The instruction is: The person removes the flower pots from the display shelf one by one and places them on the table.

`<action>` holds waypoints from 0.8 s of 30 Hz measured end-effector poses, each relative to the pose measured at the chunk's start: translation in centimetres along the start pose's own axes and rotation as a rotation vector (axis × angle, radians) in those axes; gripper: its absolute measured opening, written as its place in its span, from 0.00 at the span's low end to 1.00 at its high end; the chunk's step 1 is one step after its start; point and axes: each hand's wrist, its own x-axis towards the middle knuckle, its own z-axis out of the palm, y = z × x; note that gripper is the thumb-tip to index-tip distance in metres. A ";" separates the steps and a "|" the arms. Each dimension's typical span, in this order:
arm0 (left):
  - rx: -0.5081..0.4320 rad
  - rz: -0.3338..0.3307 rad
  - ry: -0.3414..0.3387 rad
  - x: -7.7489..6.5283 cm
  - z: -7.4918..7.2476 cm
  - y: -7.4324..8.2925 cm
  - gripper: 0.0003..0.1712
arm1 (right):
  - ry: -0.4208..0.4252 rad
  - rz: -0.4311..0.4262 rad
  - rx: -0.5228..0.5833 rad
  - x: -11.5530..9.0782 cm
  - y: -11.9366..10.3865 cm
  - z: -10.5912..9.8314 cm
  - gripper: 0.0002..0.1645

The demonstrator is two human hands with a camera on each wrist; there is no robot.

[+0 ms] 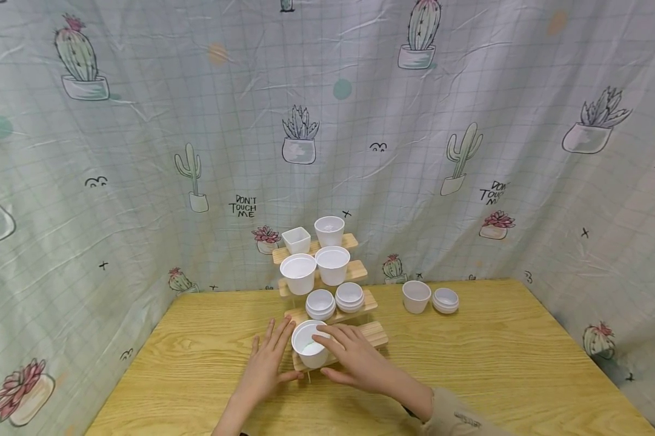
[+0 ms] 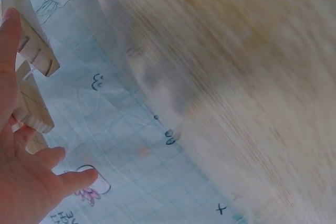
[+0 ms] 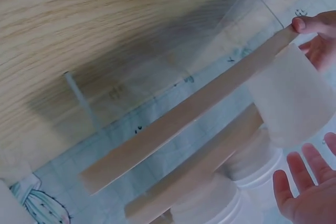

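A white plastic flowerpot (image 1: pixel 312 356) stands on the lowest board of a tiered wooden stand (image 1: pixel 374 333), at its left end. My left hand (image 1: pixel 264 363) is at that end of the stand with fingers extended; in the right wrist view its thumb (image 3: pixel 304 24) touches the board's end. My right hand (image 1: pixel 357 357) reaches over the low board on the pot's right, fingers spread and fairly straight. In the right wrist view its fingers (image 3: pixel 299 171) are close to the pot's rim; contact cannot be made out. Neither hand grips the pot.
Higher boards carry two round lidded-looking white pots (image 1: pixel 320 304), two taller white pots (image 1: pixel 298 274), a square pot (image 1: pixel 297 240) and another round one (image 1: pixel 329 231). Right of the stand, a white pot (image 1: pixel 416 297) and a low one (image 1: pixel 445 300) stand on the wooden table (image 1: pixel 469 363). A cactus-print curtain (image 1: pixel 349 181) hangs behind.
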 end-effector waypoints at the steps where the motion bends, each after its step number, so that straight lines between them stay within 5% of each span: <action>1: -0.001 -0.002 -0.003 0.0 0.0 0.0 0.59 | -0.002 0.003 -0.002 0.2 0.0 0.1 0.36; 16: 0.019 -0.005 -0.008 0.0 0.1 0.0 0.59 | -0.028 0.009 -0.031 2.5 -0.6 0.9 0.35; 24: 0.001 0.044 0.056 -0.2 0.3 -0.2 0.59 | -0.040 0.032 -0.042 3.0 -0.9 1.6 0.35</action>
